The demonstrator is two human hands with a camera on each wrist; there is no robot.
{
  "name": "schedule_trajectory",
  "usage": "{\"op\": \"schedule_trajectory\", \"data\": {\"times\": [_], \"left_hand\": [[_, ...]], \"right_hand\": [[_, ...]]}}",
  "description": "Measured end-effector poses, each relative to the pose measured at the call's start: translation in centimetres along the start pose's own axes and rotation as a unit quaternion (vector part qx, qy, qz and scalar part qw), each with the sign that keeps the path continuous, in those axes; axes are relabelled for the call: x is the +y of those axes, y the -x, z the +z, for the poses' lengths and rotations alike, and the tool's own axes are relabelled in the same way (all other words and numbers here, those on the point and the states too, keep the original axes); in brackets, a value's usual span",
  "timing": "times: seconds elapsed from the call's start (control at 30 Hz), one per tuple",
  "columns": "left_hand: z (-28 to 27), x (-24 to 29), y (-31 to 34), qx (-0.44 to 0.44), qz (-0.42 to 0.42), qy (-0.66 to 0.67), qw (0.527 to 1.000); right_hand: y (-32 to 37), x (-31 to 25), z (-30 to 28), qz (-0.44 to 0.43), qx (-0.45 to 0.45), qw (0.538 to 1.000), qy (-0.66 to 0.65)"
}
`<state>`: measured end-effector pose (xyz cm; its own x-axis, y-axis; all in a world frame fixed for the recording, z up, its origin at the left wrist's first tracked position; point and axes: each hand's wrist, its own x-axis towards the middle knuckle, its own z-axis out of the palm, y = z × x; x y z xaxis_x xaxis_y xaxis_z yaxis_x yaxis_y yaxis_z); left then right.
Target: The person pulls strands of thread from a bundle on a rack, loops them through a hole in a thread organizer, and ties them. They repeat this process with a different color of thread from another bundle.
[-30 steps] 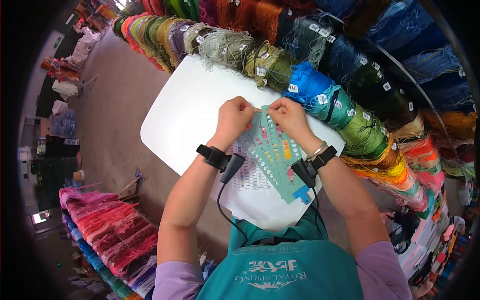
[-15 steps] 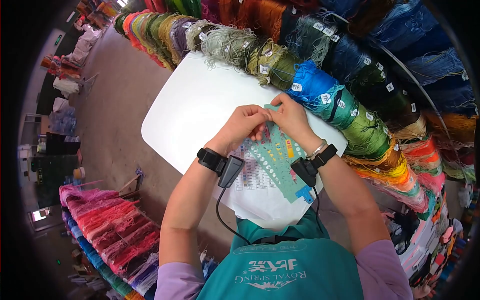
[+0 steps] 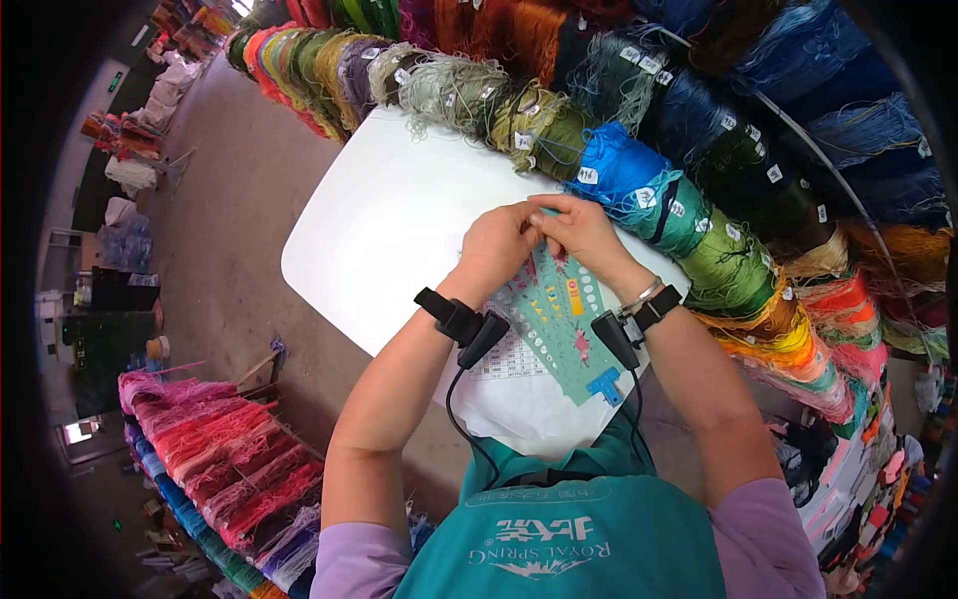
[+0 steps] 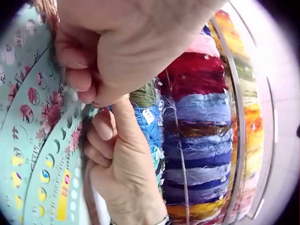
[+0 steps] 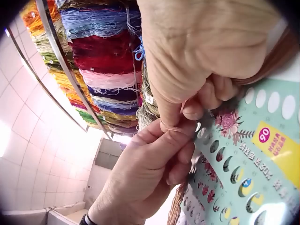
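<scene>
Both hands meet over the top end of green perforated cards (image 3: 567, 367), which have round holes and pink flowers. A thin reddish-brown thread (image 5: 174, 128) wraps a fingertip of the left hand (image 3: 491, 250), whose thumb and index finger pinch it. The right hand (image 3: 587, 238) touches the left at the fingertips, its curled fingers pinching the thread at the card end. In the right wrist view, a thicker brown strand (image 5: 281, 55) runs beneath the right hand. Overlapping fingers hide the exact crossing of the thread.
The cards and a printed sheet (image 3: 511, 367) lie on a white tabletop (image 3: 364, 225), with a blue clip (image 3: 605, 387) at the cards' lower end. Racks of labelled, coloured yarn (image 3: 624, 165) border the far and right sides. More pink and red yarn (image 3: 215, 429) hangs at lower left.
The hands were apart at the card's top a second ago, then came together. Since then the left hand has moved slightly up and right, and the right hand's fingers have bent further towards it.
</scene>
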<state>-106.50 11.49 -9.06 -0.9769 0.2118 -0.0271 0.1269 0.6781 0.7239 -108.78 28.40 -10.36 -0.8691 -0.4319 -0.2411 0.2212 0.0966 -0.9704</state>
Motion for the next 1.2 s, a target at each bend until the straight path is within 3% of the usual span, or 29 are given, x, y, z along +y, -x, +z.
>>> {"op": "schedule_trajectory", "data": {"times": [0.03,0.07,0.1,0.2,0.3,0.43,0.5,0.53,0.57,0.6,0.67,0.7,0.77,0.8,0.83,0.9,1.07,1.2], "left_hand": [[-0.2,0.0,0.0,-0.031,-0.077,0.19,0.978],[-0.4,-0.1,0.1,-0.061,-0.15,0.372,0.914],[-0.7,-0.2,0.2,-0.088,-0.218,0.537,0.81],[-2.9,-1.2,2.2,-0.153,-0.21,0.784,0.563],[-6.1,-3.5,4.9,-0.16,-0.113,0.819,0.54],[-13.2,-9.0,10.5,0.055,-0.073,0.795,0.599],[-16.2,-11.9,12.7,0.115,-0.063,0.783,0.608],[-16.6,-12.2,13.1,0.175,-0.189,0.635,0.729],[-17.3,-12.4,13.6,0.225,-0.305,0.453,0.807],[-17.6,-12.1,13.8,0.263,-0.404,0.247,0.84],[-15.2,-10.8,12.3,0.249,-0.271,-0.015,0.93],[-13.4,-9.6,11.1,0.233,-0.197,-0.147,0.941],[-9.8,-5.3,7.9,0.178,-0.101,-0.022,0.979],[-7.7,-4.2,6.2,0.176,0.024,0.034,0.984],[-7.1,-0.3,5.3,0.08,-0.032,0.074,0.994],[-3.4,-1.5,2.7,0.046,0.065,0.072,0.994],[-2.9,-0.5,1.8,-0.01,0.009,-0.051,0.999],[-5.5,-1.2,3.8,0.014,-0.03,-0.014,0.999]], "right_hand": [[-0.2,0.1,0.0,-0.003,0.005,1.0,0.005],[-0.4,0.3,0.0,-0.005,0.01,1.0,0.009],[-0.5,0.2,0.0,-0.007,0.015,1.0,0.013],[-0.4,0.0,0.2,-0.013,0.022,0.999,0.034],[-0.4,0.4,0.0,-0.02,0.012,0.999,0.039],[-0.3,0.1,0.0,-0.019,0.011,0.998,0.052],[-0.4,0.1,0.0,-0.017,0.008,0.998,0.06],[-0.4,0.1,0.1,-0.015,0.009,0.998,0.06],[-0.3,0.0,0.2,-0.013,0.009,0.998,0.062],[-0.3,-0.2,0.2,-0.01,0.011,0.998,0.064],[-0.5,0.2,0.2,-0.015,0.009,0.999,0.042],[-0.5,0.4,0.2,-0.016,0.006,0.999,0.031],[-0.5,0.4,0.2,-0.019,0.005,0.999,0.043],[-0.5,0.4,0.1,-0.022,0.007,0.999,0.049],[-0.5,0.6,0.1,-0.028,0.006,0.999,0.039],[-0.6,1.1,0.0,-0.041,0.007,0.999,0.019],[-0.2,0.5,-0.3,-0.024,-0.003,0.999,-0.035],[-0.3,0.8,-0.1,-0.029,0.012,0.999,0.041]]}}
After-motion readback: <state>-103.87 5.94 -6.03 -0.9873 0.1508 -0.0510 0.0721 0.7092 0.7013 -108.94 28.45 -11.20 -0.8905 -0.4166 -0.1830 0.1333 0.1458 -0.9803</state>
